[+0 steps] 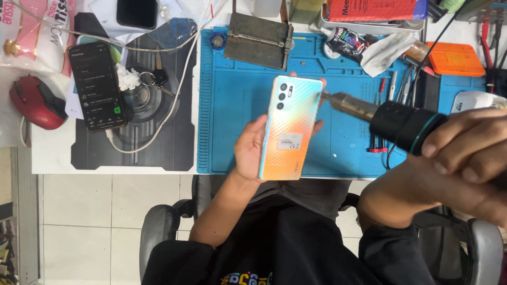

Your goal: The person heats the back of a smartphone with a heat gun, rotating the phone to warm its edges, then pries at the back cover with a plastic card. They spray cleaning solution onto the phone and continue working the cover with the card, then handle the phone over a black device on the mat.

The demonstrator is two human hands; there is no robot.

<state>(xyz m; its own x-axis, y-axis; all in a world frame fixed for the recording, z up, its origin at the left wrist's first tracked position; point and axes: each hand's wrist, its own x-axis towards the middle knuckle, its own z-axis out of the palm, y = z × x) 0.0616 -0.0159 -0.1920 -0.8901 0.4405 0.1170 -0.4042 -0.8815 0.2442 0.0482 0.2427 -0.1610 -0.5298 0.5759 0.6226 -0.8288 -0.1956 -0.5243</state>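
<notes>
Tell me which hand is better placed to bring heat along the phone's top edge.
The right hand, probably. It grips the hot-air tool, whose nozzle sits beside the phone near its top right edge. The left hand is occupied gripping the phone from behind, above the blue mat.

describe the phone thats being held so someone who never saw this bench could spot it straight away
Start at the blue work mat covering the right part of the white table. Above its middle, the left hand holds a phone back side up, with the metal nozzle of a black hot air tool, gripped by the right hand, at its top edge. Unlike the dark phone lying screen-up at the left, this one shimmers teal to orange.
</notes>
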